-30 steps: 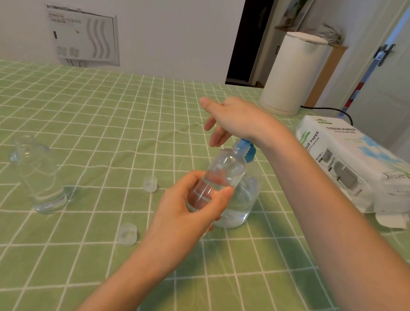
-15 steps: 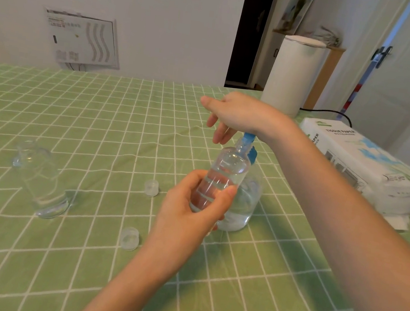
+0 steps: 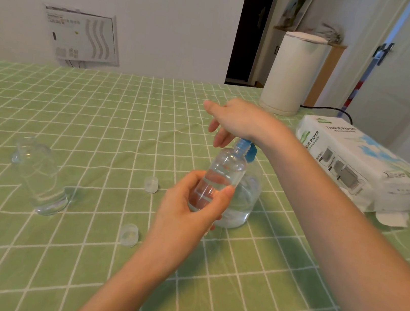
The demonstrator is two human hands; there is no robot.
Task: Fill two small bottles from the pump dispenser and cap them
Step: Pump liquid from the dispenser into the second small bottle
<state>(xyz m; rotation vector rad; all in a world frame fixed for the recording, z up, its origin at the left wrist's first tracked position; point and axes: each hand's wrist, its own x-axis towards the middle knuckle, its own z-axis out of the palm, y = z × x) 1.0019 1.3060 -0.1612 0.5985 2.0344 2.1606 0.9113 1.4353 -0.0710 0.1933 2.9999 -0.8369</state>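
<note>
Bottle (image 3: 222, 176) in left hand (image 3: 190, 211) grip; right hand (image 3: 241, 118) presses pump (image 3: 250, 151)

Left hand (image 3: 184, 213) holds small bottle (image 3: 224, 171); right hand (image 3: 241, 118) presses pump dispenser (image 3: 246, 201).

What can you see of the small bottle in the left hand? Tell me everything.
The small bottle is clear plastic, round-shouldered, with a ridged neck and no cap. It looks partly filled with clear liquid. The left hand grips its lower half and holds it tilted, mouth at the blue spout of the pump dispenser.
</note>
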